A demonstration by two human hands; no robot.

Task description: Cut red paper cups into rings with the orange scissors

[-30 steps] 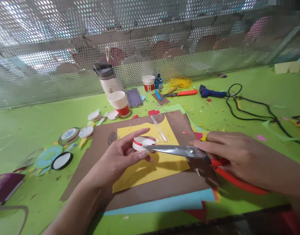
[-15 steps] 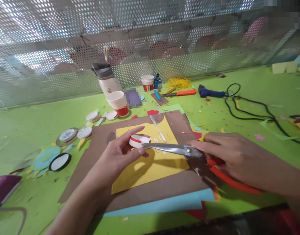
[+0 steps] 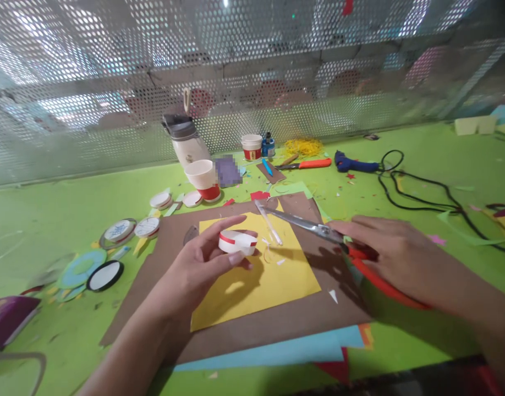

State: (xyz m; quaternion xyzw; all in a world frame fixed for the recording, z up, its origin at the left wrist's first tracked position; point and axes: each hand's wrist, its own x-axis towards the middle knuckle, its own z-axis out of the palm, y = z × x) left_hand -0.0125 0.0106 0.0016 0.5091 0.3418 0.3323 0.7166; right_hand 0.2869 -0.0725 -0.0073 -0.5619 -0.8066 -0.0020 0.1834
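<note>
A short white ring with a red stripe, like the cut-off band of a paper cup, sits in my left hand, pinched between thumb and fingers. My right hand grips the red handles of a pair of scissors; the blades look closed and point left, apart from the ring. Below both lies a yellow paper sheet on brown card. A clear glue stick and small white scraps rest on the yellow sheet.
At the back stand a white and red paper cup, a flask and a small tub. A blue glue gun with a black cord lies right. Round white lids and a blue paper ring lie left.
The scissors have moved off the ring, up and to the right, and their tips no longer touch it. My left hand still holds the ring. The view has tilted slightly.
</note>
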